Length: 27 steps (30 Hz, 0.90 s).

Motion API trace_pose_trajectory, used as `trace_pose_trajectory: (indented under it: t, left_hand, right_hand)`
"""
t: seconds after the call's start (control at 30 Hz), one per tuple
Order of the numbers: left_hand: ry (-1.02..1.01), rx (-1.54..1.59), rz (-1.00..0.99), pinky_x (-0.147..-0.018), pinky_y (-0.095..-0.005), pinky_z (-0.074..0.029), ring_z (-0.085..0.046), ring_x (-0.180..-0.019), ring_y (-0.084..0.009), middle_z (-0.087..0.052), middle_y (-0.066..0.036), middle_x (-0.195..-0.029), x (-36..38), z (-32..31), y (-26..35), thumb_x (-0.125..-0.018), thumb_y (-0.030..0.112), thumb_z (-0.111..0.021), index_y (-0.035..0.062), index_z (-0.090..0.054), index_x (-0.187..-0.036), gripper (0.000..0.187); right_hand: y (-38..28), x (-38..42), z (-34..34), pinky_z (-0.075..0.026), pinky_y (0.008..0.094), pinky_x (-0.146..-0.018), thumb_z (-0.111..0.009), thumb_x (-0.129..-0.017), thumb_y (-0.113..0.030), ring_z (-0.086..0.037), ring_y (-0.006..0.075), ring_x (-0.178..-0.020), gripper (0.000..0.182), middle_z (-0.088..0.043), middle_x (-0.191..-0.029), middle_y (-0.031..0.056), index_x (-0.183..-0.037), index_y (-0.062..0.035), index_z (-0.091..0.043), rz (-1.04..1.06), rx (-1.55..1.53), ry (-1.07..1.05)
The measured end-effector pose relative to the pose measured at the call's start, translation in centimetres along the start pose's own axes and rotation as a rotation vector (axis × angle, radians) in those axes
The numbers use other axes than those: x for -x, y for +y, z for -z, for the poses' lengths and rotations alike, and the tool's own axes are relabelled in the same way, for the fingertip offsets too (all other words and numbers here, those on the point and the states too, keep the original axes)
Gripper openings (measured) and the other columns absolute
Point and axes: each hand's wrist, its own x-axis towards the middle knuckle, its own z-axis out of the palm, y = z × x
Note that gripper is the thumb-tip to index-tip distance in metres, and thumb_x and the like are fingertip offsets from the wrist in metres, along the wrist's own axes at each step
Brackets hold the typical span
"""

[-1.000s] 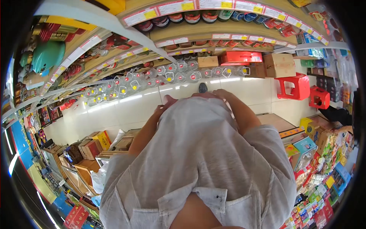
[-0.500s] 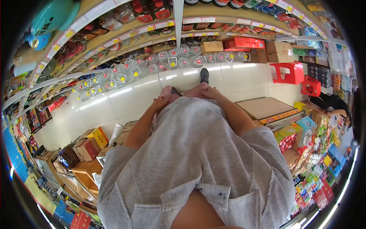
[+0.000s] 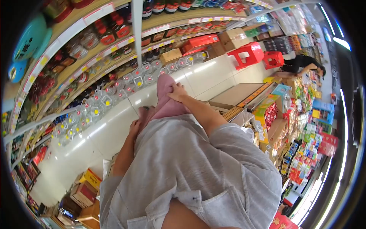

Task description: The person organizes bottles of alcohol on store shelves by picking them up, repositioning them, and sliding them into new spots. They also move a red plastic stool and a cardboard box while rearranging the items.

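My right hand (image 3: 177,93) is on the raised knee of my pink trousers (image 3: 165,84), its fingers bent and closed on the cloth. Lower on the other side, my left hand (image 3: 134,128) is at the outer edge of the other trouser leg (image 3: 145,116), fingers curled against it and partly hidden. A light grey shirt (image 3: 171,149) covers my body between the two arms. Neither hand touches any goods.
Clear jugs (image 3: 97,103) with red and yellow caps line the floor below the bottle shelves (image 3: 110,49). Red stools (image 3: 246,56) stand ahead, near a person in dark clothing (image 3: 297,64). Cartons (image 3: 84,194) are at left; packaged goods (image 3: 305,156) fill the right.
My view has turned to the right, so shelves and stools shift left. One leg has come up and forward with my right hand on it. The person in dark clothing shows more fully.
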Motion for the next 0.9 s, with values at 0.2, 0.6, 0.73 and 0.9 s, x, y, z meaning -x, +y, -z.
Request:
trace_pose_trajectory:
  t: [0.2,0.6,0.73,0.9]
  left_hand:
    - [0.004,0.039,0.123,-0.107,-0.0399,-0.05,-0.067,-0.124,-0.0326,-0.071,-0.02,-0.133,2.1,1.3,1.7,-0.096,0.049,-0.065,0.006,-0.069,-0.136,0.059]
    - [0.086,-0.151,0.04,-0.11,-0.0424,-0.048,-0.065,-0.128,-0.0379,-0.071,-0.026,-0.132,-2.3,2.0,-7.1,-0.095,0.058,-0.059,-0.0016,-0.071,-0.131,0.071]
    - [0.16,0.008,0.161,-0.11,-0.0453,-0.049,-0.066,-0.128,-0.0401,-0.07,-0.027,-0.134,3.9,3.6,0.4,-0.094,0.064,-0.059,0.0003,-0.072,-0.132,0.076]
    - [0.161,-0.006,0.204,-0.108,-0.0438,-0.051,-0.068,-0.125,-0.0379,-0.072,-0.025,-0.132,3.6,2.6,-2.3,-0.093,0.065,-0.061,-0.0009,-0.071,-0.133,0.078]
  right_hand:
    - [-2.5,0.1,-0.3,-0.044,0.0527,-0.119,-0.07,-0.083,-0.063,-0.047,0.0448,-0.145,0.091,-0.049,-0.158,0.0215,-0.156,-0.0143,-0.049,0.058,0.172,-0.193]
    - [0.5,-2.1,-6.4,-0.049,0.049,-0.114,-0.063,-0.085,-0.064,-0.064,0.0405,-0.132,0.078,-0.067,-0.14,0.0261,-0.137,-0.007,-0.071,0.17,0.131,-0.341]
    - [0.2,1.2,-5.7,-0.051,0.0477,-0.111,-0.066,-0.085,-0.064,-0.066,0.0427,-0.128,0.078,-0.07,-0.133,0.0265,-0.136,-0.0055,-0.07,0.066,0.052,-0.206]
    - [1.1,1.0,-6.7,-0.051,0.0501,-0.11,-0.067,-0.089,-0.056,-0.064,0.044,-0.122,0.064,-0.068,-0.129,0.0244,-0.132,-0.0084,-0.07,0.109,0.041,0.08]
